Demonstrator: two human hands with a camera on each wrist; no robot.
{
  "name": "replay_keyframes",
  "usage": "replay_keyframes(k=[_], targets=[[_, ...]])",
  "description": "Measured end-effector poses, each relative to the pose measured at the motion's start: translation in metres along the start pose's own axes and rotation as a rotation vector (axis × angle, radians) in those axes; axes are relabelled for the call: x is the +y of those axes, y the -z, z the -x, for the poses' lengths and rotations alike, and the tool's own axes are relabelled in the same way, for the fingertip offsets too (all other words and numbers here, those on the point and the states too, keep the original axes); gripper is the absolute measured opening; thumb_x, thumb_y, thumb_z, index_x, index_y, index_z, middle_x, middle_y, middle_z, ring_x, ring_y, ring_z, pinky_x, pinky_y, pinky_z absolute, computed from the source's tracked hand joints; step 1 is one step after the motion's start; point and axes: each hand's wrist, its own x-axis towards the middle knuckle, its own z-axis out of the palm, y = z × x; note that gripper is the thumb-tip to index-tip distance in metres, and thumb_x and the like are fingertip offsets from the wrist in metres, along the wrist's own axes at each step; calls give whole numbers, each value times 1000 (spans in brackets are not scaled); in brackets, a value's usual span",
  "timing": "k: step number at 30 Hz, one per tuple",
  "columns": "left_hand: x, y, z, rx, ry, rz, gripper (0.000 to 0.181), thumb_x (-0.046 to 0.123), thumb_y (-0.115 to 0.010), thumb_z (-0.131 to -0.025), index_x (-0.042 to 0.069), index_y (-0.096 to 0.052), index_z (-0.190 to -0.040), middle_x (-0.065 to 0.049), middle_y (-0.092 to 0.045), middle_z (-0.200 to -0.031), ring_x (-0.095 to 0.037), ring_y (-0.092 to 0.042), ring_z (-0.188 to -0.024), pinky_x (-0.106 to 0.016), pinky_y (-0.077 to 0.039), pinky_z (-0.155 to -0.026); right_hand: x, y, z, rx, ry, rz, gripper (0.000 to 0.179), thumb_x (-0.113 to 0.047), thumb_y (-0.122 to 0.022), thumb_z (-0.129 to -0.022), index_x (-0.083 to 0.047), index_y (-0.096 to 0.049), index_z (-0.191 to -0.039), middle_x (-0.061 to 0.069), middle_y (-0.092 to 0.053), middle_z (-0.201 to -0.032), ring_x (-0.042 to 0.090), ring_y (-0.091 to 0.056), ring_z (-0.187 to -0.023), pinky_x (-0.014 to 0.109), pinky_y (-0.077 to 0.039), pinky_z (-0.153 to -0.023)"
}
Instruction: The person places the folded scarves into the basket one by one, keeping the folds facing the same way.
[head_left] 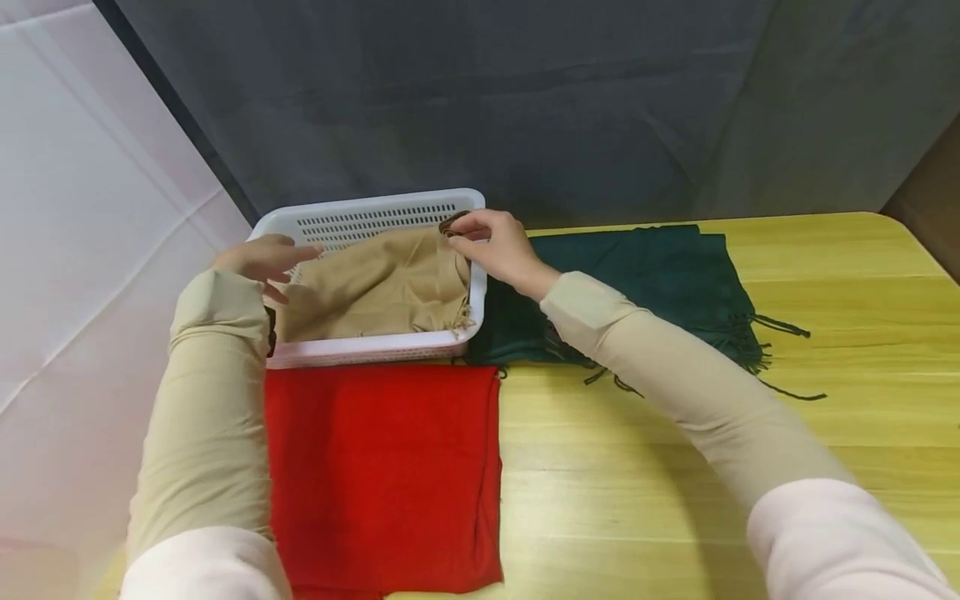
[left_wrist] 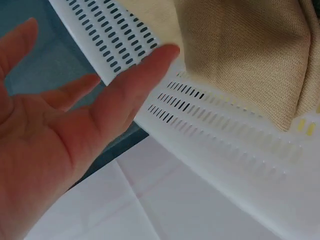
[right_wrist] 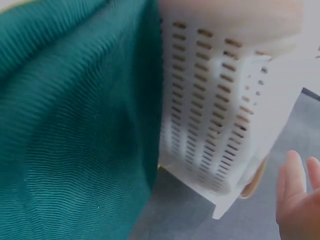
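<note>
Tan fringed scarf in white plastic basket at worktop back edge, left hand empty, fingers spread over basket's left end, right hand pinching scarf near back-right corner.

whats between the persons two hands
In the head view, the tan cloth lies between the left hand and right hand, inside the white basket, whose perforated far wall shows behind it.
</note>
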Motion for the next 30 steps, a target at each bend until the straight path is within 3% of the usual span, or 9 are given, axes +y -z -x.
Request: replay_keyframes(k=[4,7,13,17,22,27,30], targets=[[-5,1,2,-40,-30,35,88,46,-38,-91,-8,18,-133,-33,9,-138,-51,-7,-124,-51,-36,-89,-1,11,15,-16,5,-57,23,-16,-60,-84,-4,-62,-104,5,-60,-103,14,-55,-93,25,-45,-78],[-10,2,6,-43,-87,69,87,46,-42,-89,-6,10,-136,-31,0,-139,-49,-12,-123,-51,-36,-89,0,20,29,-33,2,-128,25,-13,-59,-85,-1,-60,-106,8,-59,-105,17,-54,-93,27,-44,-81],[-23,3,15,-26,-179,80,79,45,-43,-89,-1,-2,-138,-24,-15,-136,-43,-23,-122,-49,-38,-88,1,34,53,-76,-126,-391,28,-6,-57,-85,6,-55,-110,16,-54,-112,25,-54,-99,30,-45,-85],[-33,3,22,6,-219,95,72,41,-39,-92,-3,-4,-138,-21,-22,-131,-28,-40,-110,-44,-42,-87,3,39,68,-108,-189,-468,27,-5,-57,-86,5,-54,-110,14,-54,-111,22,-56,-97,30,-45,-84],[-44,-2,37,79,-285,62,62,36,-37,-94,-3,-14,-136,-12,-30,-125,-8,-46,-93,-32,-48,-79,7,42,87,-164,-253,-542,28,-3,-56,-86,7,-52,-111,16,-55,-110,23,-57,-96,31,-45,-83],[-52,-15,56,190,-425,72,43,26,-38,-95,6,-28,-131,-1,-39,-116,-7,-48,-93,-22,-49,-72,13,45,106,-270,-325,-575,31,-4,-54,-87,8,-50,-115,19,-53,-113,35,-51,-104,32,-45,-84],[-55,-21,66,214,-505,113,33,18,-39,-95,12,-35,-127,0,-43,-112,-9,-50,-93,-21,-49,-70,17,46,117,-321,-354,-590,33,-5,-53,-88,8,-47,-118,24,-49,-118,38,-49,-106,34,-44,-84]])
